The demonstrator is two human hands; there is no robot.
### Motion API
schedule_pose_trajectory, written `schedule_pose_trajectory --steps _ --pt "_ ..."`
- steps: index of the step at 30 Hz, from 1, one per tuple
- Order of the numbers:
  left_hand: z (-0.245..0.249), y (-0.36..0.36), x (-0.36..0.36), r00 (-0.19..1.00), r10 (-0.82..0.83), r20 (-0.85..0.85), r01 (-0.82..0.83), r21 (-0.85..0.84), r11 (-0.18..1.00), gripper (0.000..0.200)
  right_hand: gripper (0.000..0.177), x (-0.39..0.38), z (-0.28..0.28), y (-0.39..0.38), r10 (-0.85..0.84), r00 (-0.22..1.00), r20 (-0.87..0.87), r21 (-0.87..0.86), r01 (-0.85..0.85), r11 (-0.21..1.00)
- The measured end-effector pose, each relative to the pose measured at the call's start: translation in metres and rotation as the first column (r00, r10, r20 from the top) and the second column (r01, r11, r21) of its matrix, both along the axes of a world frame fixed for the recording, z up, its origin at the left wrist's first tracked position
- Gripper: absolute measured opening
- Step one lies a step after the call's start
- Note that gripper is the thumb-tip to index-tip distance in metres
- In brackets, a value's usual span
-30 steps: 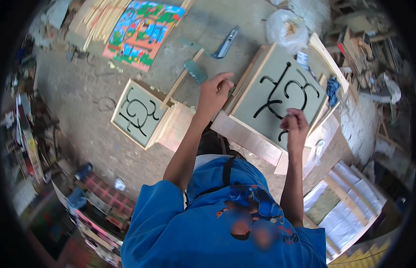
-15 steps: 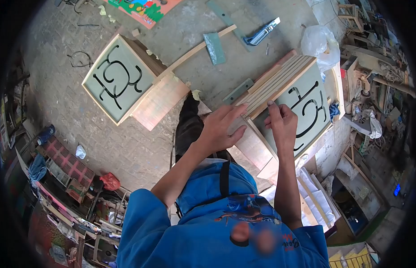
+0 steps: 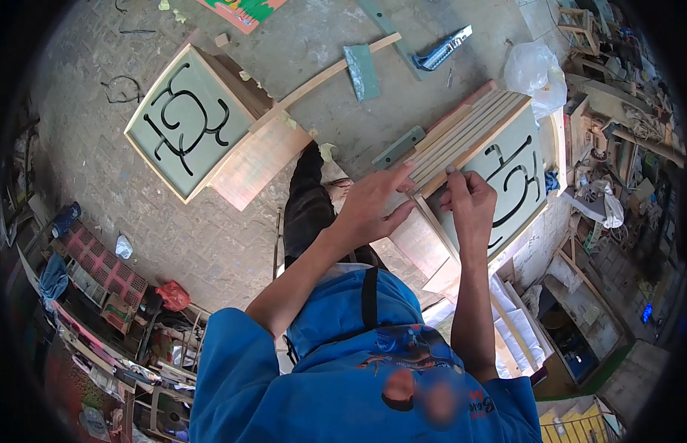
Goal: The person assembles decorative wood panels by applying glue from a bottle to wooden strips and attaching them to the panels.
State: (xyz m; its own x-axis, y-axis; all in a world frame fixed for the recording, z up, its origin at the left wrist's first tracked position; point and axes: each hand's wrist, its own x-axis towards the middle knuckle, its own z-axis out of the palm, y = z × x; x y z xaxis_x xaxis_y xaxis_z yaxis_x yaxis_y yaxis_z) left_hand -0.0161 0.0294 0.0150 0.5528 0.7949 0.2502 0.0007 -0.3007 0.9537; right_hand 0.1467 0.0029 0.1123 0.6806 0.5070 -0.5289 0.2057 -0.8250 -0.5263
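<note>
My left hand [image 3: 369, 203] is open, thumb and fingers apart, its fingertips by the near corner of a stack of wood-edged panels [image 3: 472, 133]. Beside it, my right hand [image 3: 470, 210] is closed in a pinch over the top panel's wooden edge. Whatever may be between its fingertips is hidden. Under that hand lies the grey-green top panel [image 3: 517, 210] with black curved lettering, partly covered by my fingers. To the left stands a similar framed panel [image 3: 184, 125] with black lettering, on top of another stack.
A long wooden strip [image 3: 328, 71] reaches from the left stack across a green-grey piece [image 3: 362, 72]. A blue utility knife [image 3: 443, 49] lies on the floor near a clear plastic bag [image 3: 535, 77]. A red bag [image 3: 173, 295] and clutter are at lower left.
The view has shifted slightly, so the left stack and floor items sit a little differently. My left fingers have bent slightly near the stack's corner; my right hand keeps its pinch.
</note>
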Motion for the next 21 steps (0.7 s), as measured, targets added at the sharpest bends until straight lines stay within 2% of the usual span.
schedule_pose_trajectory --steps 21 --pt "-0.0044 -0.0009 0.0042 0.999 -0.026 0.031 0.027 -0.026 0.999 0.078 0.036 -0.0044 -0.0044 -0.0019 0.021 0.997 0.078 0.009 -0.022 1.000"
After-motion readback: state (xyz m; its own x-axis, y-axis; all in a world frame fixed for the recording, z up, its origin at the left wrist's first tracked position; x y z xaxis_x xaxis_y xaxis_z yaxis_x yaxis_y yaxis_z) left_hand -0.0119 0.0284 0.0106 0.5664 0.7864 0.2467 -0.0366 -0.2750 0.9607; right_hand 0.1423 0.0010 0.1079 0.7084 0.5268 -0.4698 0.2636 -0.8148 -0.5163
